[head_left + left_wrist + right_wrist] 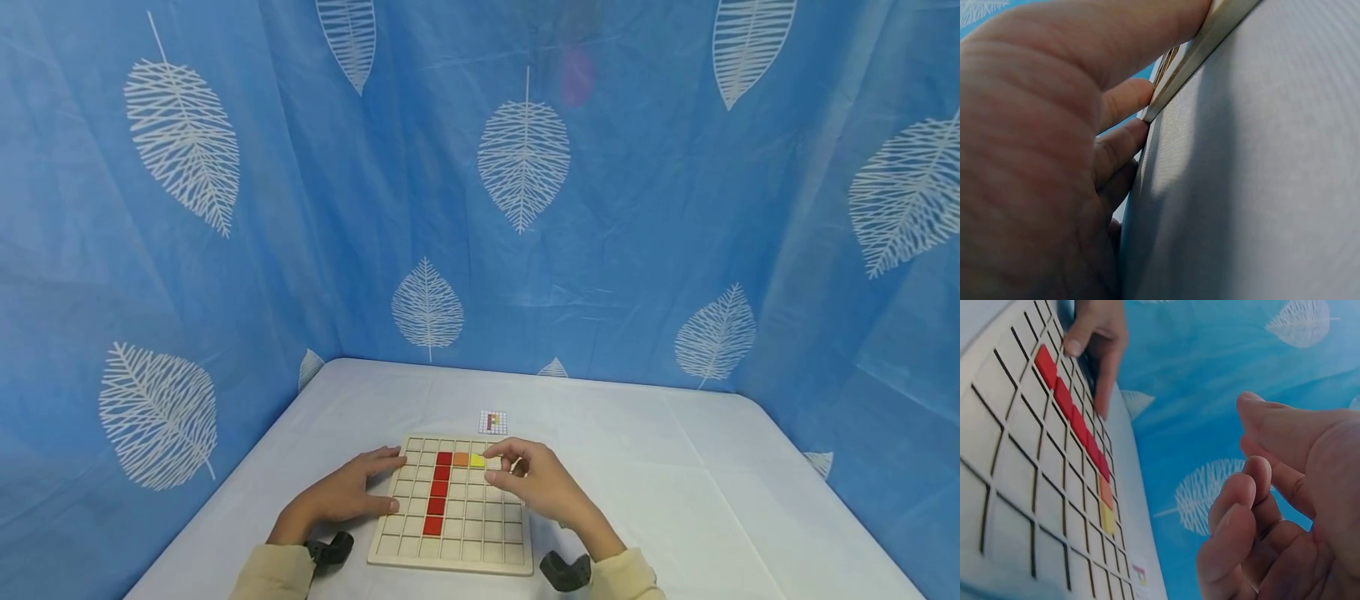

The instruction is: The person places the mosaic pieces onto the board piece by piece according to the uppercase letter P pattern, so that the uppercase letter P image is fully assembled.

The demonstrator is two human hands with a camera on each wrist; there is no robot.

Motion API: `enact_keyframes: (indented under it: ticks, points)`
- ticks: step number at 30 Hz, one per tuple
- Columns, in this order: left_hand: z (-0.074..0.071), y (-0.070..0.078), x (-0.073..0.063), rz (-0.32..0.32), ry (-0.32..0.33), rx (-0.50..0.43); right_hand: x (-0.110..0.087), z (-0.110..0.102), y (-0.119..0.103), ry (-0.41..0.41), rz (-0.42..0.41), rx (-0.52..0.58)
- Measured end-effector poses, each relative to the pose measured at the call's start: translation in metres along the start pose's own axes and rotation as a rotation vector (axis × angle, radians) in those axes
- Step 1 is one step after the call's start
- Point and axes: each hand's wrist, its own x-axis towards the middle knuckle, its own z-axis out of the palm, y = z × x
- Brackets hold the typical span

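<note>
- While a person's beige sleeves (272,571) reach in from the near side, a dark left wrist device (332,549) and a dark right wrist device (566,572) sit beside the forearms.
- Left hand (347,490): fingers and thumb are spread apart, touching the left edge of a pale wooden grid board (495,554); the left wrist view is dim and close, so how firmly they press is hard to judge.
- Right hand (542,481): loosely bent, with thumb and forefinger apart and nothing between them, it hovers above the board's far right part, near the yellow tile.
- The board lies flat between the two hands, divided into square cells.
- Five red tiles (438,489) fill cells in its third column from the left, forming a straight line from near to far.
- Beside the farthest red one, in the second row from the far edge, sits an orange tile (461,459); next to it on the right is a yellow tile (477,461).
- Just beyond the board lies a small card (492,422) printed with a grid and a coloured figure.
- White cloth covers the table (652,475).
- Farthest back hangs a blue curtain (637,208) patterned with white leaves (523,158).
</note>
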Motion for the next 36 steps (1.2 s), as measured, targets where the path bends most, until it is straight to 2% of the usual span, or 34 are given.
enact_keyframes:
  ticks: [10,20,28,36]
  points:
    - [0.0,0.001,-0.003,-0.012,-0.017,-0.02,-0.01,-0.024,0.008,0.061,0.02,-0.025]
    - [0.0,0.0,-0.001,-0.004,-0.006,0.002,-0.021,-0.055,0.025,0.099,0.101,0.008]
    - [0.0,0.0,0.0,-0.017,-0.001,0.006,-0.03,-0.081,0.063,0.0,0.117,0.048]
    - [0.0,-0.001,0.0,-0.006,-0.005,-0.007,-0.035,-0.087,0.087,-0.072,0.195,0.062]
